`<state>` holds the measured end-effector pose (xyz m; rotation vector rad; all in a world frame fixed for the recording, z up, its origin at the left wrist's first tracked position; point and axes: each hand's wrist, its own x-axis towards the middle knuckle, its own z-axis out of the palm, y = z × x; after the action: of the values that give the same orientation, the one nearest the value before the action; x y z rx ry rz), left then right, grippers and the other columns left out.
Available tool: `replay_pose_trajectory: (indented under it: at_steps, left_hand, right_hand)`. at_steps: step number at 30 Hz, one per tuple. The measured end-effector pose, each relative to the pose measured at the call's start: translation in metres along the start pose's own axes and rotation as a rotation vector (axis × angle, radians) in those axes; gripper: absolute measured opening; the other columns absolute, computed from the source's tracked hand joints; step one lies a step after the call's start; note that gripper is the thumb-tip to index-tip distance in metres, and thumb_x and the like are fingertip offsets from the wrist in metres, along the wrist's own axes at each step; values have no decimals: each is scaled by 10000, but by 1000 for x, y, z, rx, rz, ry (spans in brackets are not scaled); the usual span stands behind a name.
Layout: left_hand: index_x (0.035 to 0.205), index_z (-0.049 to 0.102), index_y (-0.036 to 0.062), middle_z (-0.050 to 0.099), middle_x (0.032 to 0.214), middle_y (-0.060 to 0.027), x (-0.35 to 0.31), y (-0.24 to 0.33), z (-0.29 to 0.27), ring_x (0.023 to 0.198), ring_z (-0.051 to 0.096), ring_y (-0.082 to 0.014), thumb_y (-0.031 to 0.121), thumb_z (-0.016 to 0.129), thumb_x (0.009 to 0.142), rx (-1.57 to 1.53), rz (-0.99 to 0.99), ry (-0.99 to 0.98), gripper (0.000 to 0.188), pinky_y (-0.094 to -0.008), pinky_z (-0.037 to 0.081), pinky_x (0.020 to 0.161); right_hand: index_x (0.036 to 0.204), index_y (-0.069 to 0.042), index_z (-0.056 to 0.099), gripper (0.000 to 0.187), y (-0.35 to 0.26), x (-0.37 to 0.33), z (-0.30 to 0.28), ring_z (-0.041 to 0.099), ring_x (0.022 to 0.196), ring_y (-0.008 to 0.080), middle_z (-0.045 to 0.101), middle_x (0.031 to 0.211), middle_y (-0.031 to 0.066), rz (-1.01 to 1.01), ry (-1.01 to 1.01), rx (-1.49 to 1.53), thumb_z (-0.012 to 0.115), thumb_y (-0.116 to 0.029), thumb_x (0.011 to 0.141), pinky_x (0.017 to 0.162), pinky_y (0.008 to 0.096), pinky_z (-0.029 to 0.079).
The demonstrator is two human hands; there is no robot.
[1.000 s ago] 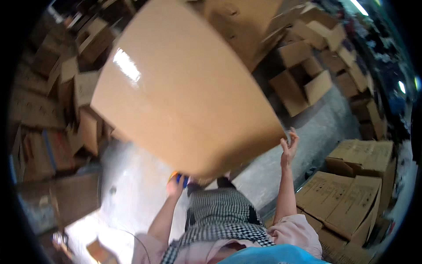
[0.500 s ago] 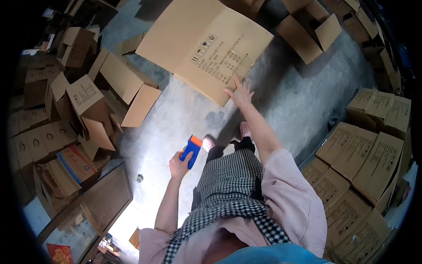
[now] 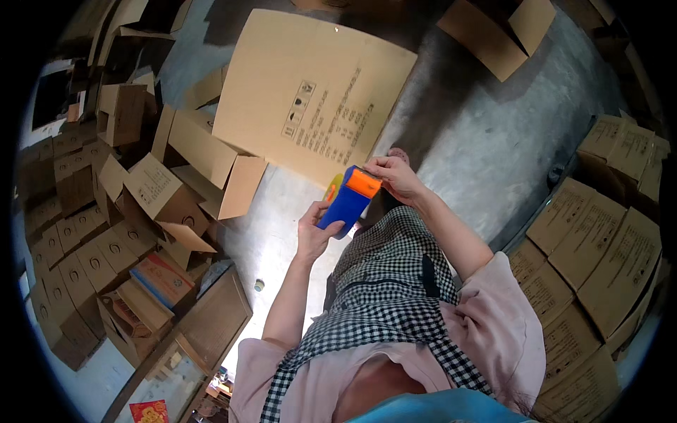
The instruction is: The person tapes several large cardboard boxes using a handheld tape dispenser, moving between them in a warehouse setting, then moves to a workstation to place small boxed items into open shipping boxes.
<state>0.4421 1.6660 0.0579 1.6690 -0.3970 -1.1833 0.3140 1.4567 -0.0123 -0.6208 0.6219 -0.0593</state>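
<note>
In my left hand (image 3: 315,229) is a blue tape dispenser (image 3: 343,213) with an orange front end. Part of a yellow roll shows on its far left side, and my fingers wrap round the blue body. My right hand (image 3: 396,178) is closed, thumb and fingertips pinching at the orange end; any tape between them is too small to make out. Just beyond both hands stands a large brown carton (image 3: 261,77), its broad printed face turned up toward me. The dispenser overlaps the carton's near edge in view.
Open cartons (image 3: 201,148) crowd the left, above stacked closed boxes (image 3: 92,257). Another open carton (image 3: 486,42) is at the far right. Packed boxes (image 3: 575,225) line the right side. A wooden-framed panel (image 3: 218,310) and a small roundish object (image 3: 259,285) lie low on the left.
My right hand has left the large carton's near edge and come to the dispenser's orange end. My left hand has lifted the dispenser up and to the right. The view has shifted.
</note>
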Motion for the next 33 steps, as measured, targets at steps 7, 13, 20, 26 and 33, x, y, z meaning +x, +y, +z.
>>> replay_pose_trajectory:
  at_steps: [7, 13, 20, 26, 33]
  left_hand:
    - [923, 637, -61, 694, 743, -110, 125, 66, 77, 679, 654, -117, 285, 734, 860, 297, -123, 101, 365, -248, 514, 629]
    - [831, 666, -49, 651, 671, -59, 217, 80, 163, 601, 566, -78, 321, 731, 862, 310, -33, 227, 377, -239, 447, 556]
    - [809, 646, -41, 637, 625, -73, 237, 49, 201, 551, 574, -92, 339, 743, 842, 328, -43, 304, 394, -265, 449, 519]
    - [762, 638, -56, 629, 613, -90, 256, 53, 185, 567, 574, -114, 368, 726, 849, 484, -78, 334, 442, -291, 454, 539]
    - [749, 637, -54, 606, 590, -82, 259, 49, 184, 542, 542, -111, 355, 720, 855, 435, -130, 285, 430, -284, 435, 528]
  right_hand:
    - [864, -1, 681, 202, -133, 130, -123, 656, 743, 371, 674, 805, 198, -507, 815, -1188, 623, -194, 878, 660, 412, 508]
    - [851, -17, 629, 266, -227, 205, -250, 687, 772, 258, 679, 830, 156, -463, 857, -879, 652, -279, 891, 721, 363, 511]
    - [905, -38, 627, 306, -212, 206, -301, 657, 798, 226, 664, 801, 113, -476, 719, -791, 728, -318, 834, 706, 339, 501]
    - [929, -36, 625, 338, -220, 223, -287, 653, 890, 291, 678, 902, 152, -351, 705, -864, 729, -340, 823, 796, 386, 500]
    - [896, -30, 611, 352, -185, 229, -311, 670, 843, 253, 685, 867, 138, -249, 721, -795, 752, -338, 799, 758, 359, 511]
